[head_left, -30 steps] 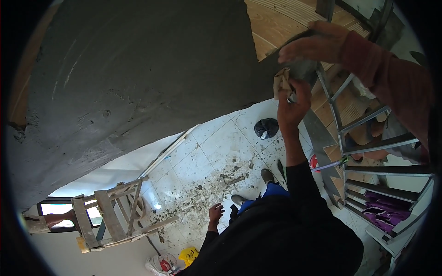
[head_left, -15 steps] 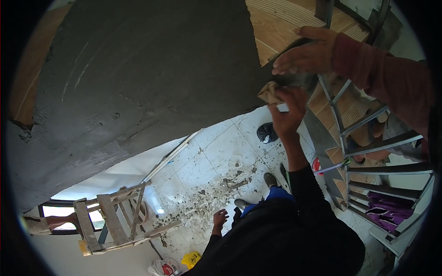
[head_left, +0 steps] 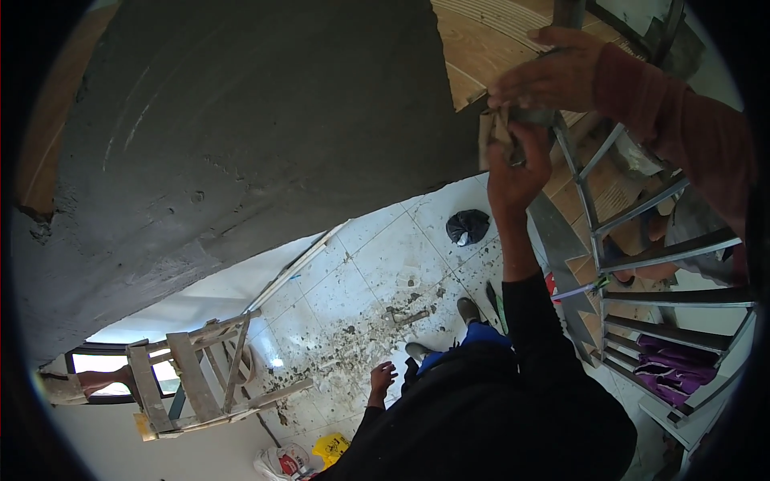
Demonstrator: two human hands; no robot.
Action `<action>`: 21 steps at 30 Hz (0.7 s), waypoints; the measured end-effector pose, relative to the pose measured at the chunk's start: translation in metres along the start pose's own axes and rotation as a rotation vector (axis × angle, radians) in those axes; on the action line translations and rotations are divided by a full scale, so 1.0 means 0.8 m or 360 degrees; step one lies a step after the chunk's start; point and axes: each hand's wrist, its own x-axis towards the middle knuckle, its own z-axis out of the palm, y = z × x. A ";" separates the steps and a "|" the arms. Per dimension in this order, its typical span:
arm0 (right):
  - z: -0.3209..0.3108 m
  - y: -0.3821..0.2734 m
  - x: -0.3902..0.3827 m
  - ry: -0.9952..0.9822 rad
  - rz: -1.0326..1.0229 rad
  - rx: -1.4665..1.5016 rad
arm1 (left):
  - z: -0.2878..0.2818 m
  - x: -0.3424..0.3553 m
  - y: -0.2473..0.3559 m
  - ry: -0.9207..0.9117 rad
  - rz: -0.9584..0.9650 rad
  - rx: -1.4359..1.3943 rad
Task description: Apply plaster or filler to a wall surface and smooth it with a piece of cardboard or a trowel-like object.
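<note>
My right hand (head_left: pixel 517 172) reaches up, pinching a folded brown piece (head_left: pixel 491 138) that looks like stiff paper or cloth; I cannot tell which. It is at the right end of a broad, dark grey plastered surface (head_left: pixel 281 128). Just above, the co-worker's hand (head_left: pixel 553 78), in a maroon sleeve, is spread with its fingertips touching or overlapping the brown piece. A grey rounded part behind both hands is mostly hidden. My left hand (head_left: pixel 383 377) hangs low by my body, its fingers loosely apart, holding nothing.
Right of me runs a metal railing (head_left: pixel 589 204) beside wood-look steps, with purple cloth (head_left: pixel 678 369) beyond. Mortar crumbs litter the white tiled floor (head_left: pixel 385 256). A black bag (head_left: pixel 468 228) lies there. At left, another person's leg is at a wooden trestle (head_left: pixel 192 377); a yellow bag (head_left: pixel 330 449) sits below.
My right hand has moved right and slightly up with the brown piece, which now stands more upright. The co-worker's hand has shifted a little right. My left hand stays low.
</note>
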 end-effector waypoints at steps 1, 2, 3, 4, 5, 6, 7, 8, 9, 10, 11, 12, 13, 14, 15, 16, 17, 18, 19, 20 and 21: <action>-0.003 -0.001 -0.008 0.0009 -0.0006 0.0001 | 0.000 0.001 0.000 0.0004 -0.0010 0.0010; -0.010 0.004 -0.021 -0.0099 -0.0076 0.0010 | 0.003 0.001 -0.002 0.0039 0.0001 -0.0057; -0.013 0.012 -0.029 -0.0206 -0.0146 0.0015 | 0.003 0.007 0.002 0.0027 0.0013 -0.0049; -0.017 0.026 -0.029 -0.0156 -0.0125 -0.0076 | 0.007 0.007 0.005 0.0028 0.0011 -0.0044; -0.016 0.027 -0.022 -0.0155 -0.0125 -0.0100 | 0.007 0.005 0.002 0.0034 0.0002 -0.0038; -0.007 0.027 -0.013 -0.0042 -0.0009 0.0027 | 0.006 0.006 0.001 0.0006 0.0021 -0.0083; 0.001 0.020 -0.008 0.0075 0.0112 0.0155 | 0.001 0.004 -0.004 0.0045 0.0002 -0.0119; 0.012 0.002 -0.005 0.0041 0.0169 0.0176 | -0.003 0.002 -0.009 0.0074 -0.0001 -0.0139; 0.006 0.003 -0.009 0.0043 0.0169 0.0179 | -0.007 0.002 -0.013 0.0109 -0.0003 -0.0163; 0.000 0.006 -0.014 -0.0024 0.0011 0.0098 | -0.004 0.005 -0.008 0.0090 0.0005 -0.0157; -0.007 0.009 -0.019 -0.0096 -0.0145 0.0021 | 0.004 0.003 -0.005 0.0076 0.0008 -0.0157; -0.011 0.011 -0.022 -0.0106 -0.0179 -0.0024 | 0.007 0.004 0.001 0.0083 0.0034 -0.0112; -0.015 0.017 -0.020 -0.0102 -0.0055 -0.0065 | 0.010 0.002 0.000 0.0063 0.0036 -0.0109; -0.015 0.024 -0.013 -0.0022 0.0146 0.0012 | 0.012 0.000 0.001 0.0063 0.0040 -0.0092; -0.014 0.031 -0.008 0.0059 0.0347 0.0086 | 0.014 -0.001 0.002 0.0060 0.0043 -0.0074; -0.010 0.024 -0.006 0.0051 0.0350 0.0100 | 0.012 -0.002 -0.002 0.0072 0.0041 -0.0085; -0.004 0.015 -0.006 0.0072 0.0341 0.0169 | 0.010 -0.003 -0.006 0.0072 0.0031 -0.0096; 0.001 0.007 -0.006 0.0093 0.0331 0.0235 | 0.008 -0.005 -0.011 0.0070 0.0020 -0.0105; -0.001 0.000 -0.008 0.0091 0.0329 0.0234 | 0.008 -0.006 -0.011 0.0067 0.0019 -0.0107; -0.006 -0.009 -0.015 -0.0061 0.0096 0.0138 | 0.008 -0.008 -0.012 0.0080 0.0002 -0.0073; -0.009 -0.015 -0.019 -0.0212 -0.0136 0.0040 | 0.009 -0.009 -0.012 0.0090 -0.0016 -0.0037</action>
